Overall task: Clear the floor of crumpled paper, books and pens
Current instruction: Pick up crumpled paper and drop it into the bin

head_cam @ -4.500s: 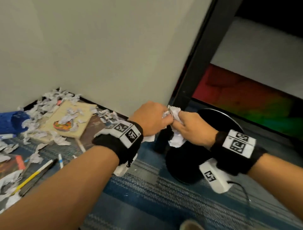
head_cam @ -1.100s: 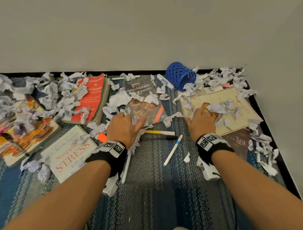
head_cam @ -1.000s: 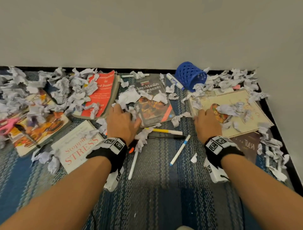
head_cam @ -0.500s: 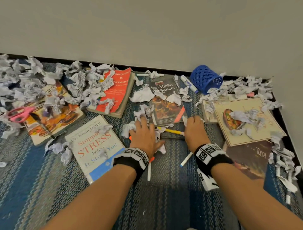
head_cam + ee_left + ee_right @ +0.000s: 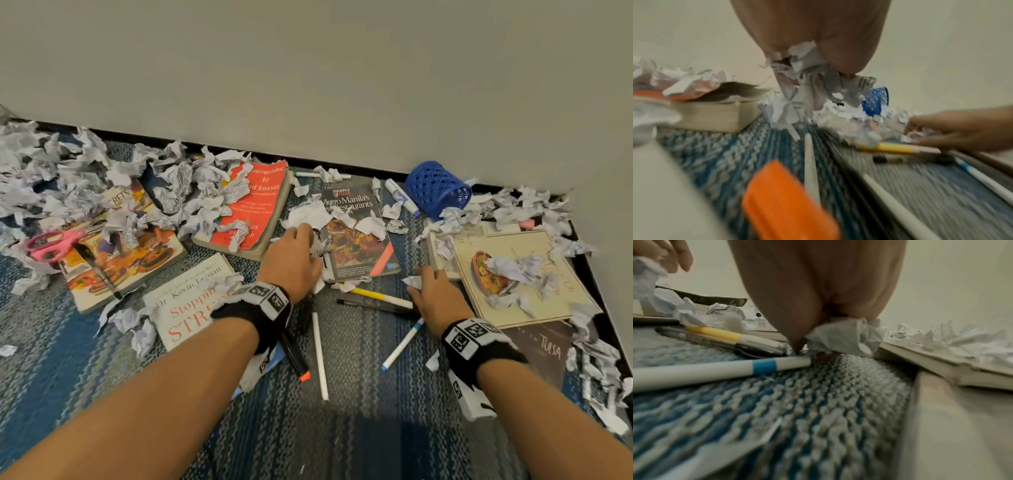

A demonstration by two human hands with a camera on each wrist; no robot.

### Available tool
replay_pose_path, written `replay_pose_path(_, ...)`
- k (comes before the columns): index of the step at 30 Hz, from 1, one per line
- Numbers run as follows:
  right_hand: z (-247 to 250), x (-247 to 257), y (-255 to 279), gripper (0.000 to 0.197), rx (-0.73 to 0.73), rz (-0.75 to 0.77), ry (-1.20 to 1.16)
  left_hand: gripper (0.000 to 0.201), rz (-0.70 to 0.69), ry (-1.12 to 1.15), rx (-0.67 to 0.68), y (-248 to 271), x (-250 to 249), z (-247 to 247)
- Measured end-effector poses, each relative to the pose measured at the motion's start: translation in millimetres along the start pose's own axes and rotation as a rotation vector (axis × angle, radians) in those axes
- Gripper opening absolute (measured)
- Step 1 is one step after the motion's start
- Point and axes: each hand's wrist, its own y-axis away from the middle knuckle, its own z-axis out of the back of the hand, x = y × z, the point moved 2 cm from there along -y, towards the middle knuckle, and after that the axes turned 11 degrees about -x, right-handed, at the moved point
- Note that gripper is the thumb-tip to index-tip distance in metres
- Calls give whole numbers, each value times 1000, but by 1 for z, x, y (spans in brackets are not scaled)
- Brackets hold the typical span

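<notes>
Crumpled paper scraps (image 5: 191, 192) litter a blue striped carpet among several books and pens. My left hand (image 5: 310, 240) grips a bunch of crumpled paper (image 5: 807, 78) at the left edge of the Metro Manila restaurant book (image 5: 359, 240). My right hand (image 5: 419, 281) pinches one crumpled paper scrap (image 5: 842, 335) beside the cream cookbook (image 5: 520, 274). Between the hands lie a yellow pen (image 5: 376, 296) and a black pen (image 5: 370, 305). Nearer me lie a white pen (image 5: 320, 356), a blue-banded pen (image 5: 400, 346) and an orange-capped marker (image 5: 294, 356).
A red book (image 5: 260, 205), a Stress book (image 5: 185, 305), a food book (image 5: 126, 253) with pink scissors (image 5: 51, 243) and a dark Tulsa book (image 5: 544, 349) lie around. A blue mesh pen holder (image 5: 436, 193) lies tipped by the wall. Walls meet at the right corner.
My left hand has reached forward onto the paper by the restaurant book. My right hand has shifted right to the cream cookbook's edge and closed on a scrap.
</notes>
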Motion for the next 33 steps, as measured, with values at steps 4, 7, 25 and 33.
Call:
replay_pose_path(4, 13, 8, -18, 17, -45, 75, 66, 35, 74, -26, -17, -37, 4, 8)
replay_pose_path(7, 38, 29, -33, 22, -240, 155, -138, 60, 113, -66, 37, -64, 13, 1)
replay_pose_path(25, -4, 121, -110, 29, -94, 361, -1, 21, -37, -217, 282, -94, 23, -55)
replay_pose_path(33, 53, 74, -55, 19, -62, 89, -386, 27, -280, -144, 366, -112, -47, 13)
